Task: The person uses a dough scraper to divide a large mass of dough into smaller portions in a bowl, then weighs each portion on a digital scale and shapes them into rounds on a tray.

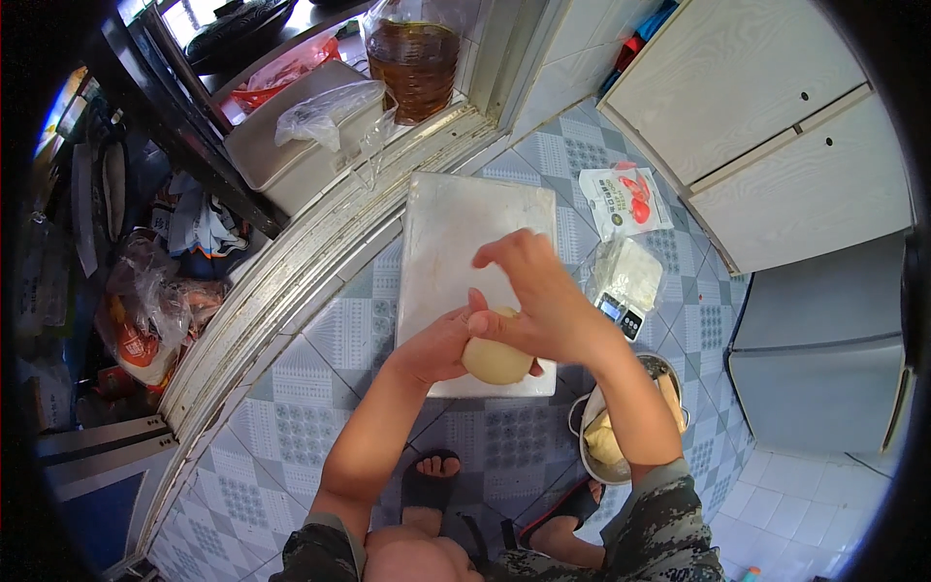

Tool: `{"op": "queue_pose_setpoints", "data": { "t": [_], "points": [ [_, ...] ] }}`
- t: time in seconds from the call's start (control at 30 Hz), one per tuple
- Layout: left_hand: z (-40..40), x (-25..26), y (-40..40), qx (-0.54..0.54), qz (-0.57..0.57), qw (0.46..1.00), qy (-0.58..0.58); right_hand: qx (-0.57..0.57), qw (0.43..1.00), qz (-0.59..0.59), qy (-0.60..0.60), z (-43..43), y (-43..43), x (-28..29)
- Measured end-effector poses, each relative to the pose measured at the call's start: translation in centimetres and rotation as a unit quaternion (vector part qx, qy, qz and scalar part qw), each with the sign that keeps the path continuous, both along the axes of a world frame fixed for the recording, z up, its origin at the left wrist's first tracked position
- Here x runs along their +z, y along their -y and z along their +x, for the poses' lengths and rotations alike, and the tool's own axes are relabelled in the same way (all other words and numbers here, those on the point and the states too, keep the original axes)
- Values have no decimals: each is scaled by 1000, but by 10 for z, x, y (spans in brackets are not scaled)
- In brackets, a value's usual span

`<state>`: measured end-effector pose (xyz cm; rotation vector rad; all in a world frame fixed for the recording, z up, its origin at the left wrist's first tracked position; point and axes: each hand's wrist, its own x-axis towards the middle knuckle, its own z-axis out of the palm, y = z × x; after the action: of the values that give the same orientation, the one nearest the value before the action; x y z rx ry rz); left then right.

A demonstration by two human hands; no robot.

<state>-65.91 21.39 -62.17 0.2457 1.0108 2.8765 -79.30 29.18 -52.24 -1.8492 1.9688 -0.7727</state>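
Observation:
A smooth pale ball of dough (497, 361) rests in my left hand (436, 351), whose fingers curl around its underside. My right hand (542, 305) is over the ball, its thumb laid across the top of the dough beside my left fingers. The other right fingers are raised and bent, apart from the dough. Both hands are above the near part of a white rectangular board (465, 233), which has faint smears on its surface.
Right of the board stands a metal pot (613, 478) with more dough (604, 441) and a wooden stick inside. Beyond it lie a digital scale (620, 314) in clear plastic and a printed food packet (627, 201). A door track (320, 251) borders the left; cabinets (734, 80) flank the right.

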Motion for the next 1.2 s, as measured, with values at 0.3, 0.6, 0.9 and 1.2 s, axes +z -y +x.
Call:
{"op": "queue_pose_setpoints", "data": {
  "t": [0.3, 0.6, 0.9, 1.2],
  "points": [
    [-8, -1, -13, 93, 76, 988, 93, -25, 695, 291, 657, -31, 24, -53],
    [-5, 13, -19, 132, 397, 908, 28, -89, 974, -120, 170, 30, -29, -36],
    [-33, 25, -40, 365, 58, 915, 162, -265, 797, -144, 524, 34, -33, -38],
    [-43, 17, -40, 146, 199, 947, 207, -208, 966, -151, -30, 24, -38, -19]
  ]
}}
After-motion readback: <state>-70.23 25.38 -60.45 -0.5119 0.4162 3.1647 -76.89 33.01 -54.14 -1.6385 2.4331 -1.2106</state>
